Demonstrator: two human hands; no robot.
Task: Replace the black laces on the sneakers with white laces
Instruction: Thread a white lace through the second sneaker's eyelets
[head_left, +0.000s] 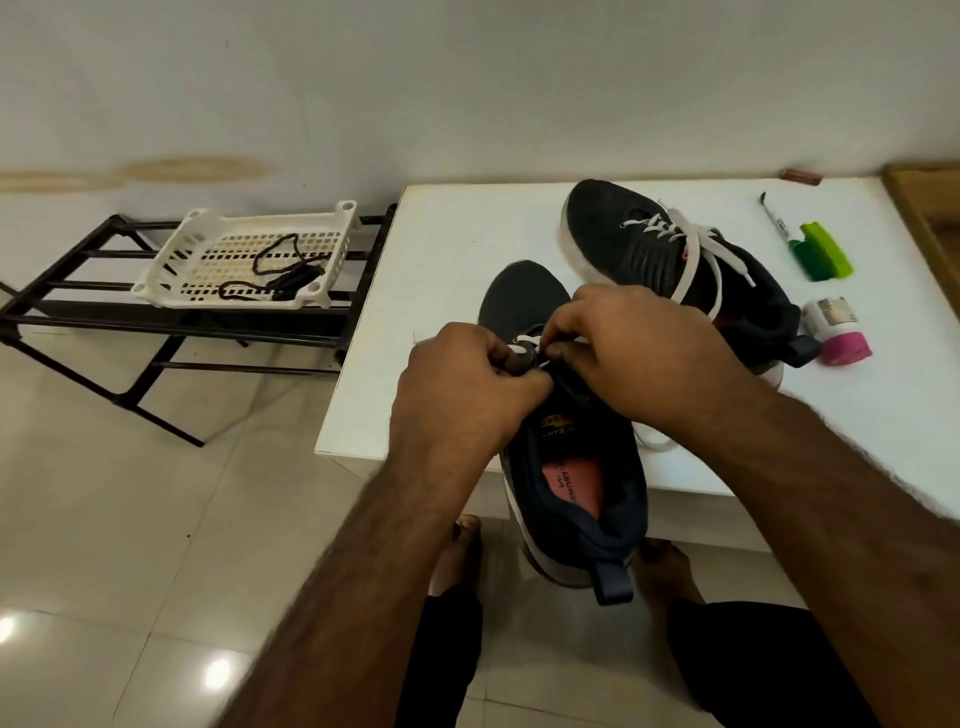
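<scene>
left hand (457, 384) pinches white lace (522, 347) | right hand (628, 343) pinches same lace | near sneaker (566, 467) overhangs table (447, 249) front edge | black laces (280, 270) in basket (171, 244)

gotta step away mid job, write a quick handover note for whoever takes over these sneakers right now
Left hand and right hand both pinch the white lace at the near sneaker, which overhangs the table edge.
Done: far sneaker is laced white, ends loose and untied; black laces lie in the white basket on the rack.
Left: finish threading the near sneaker, then tie both.
</scene>
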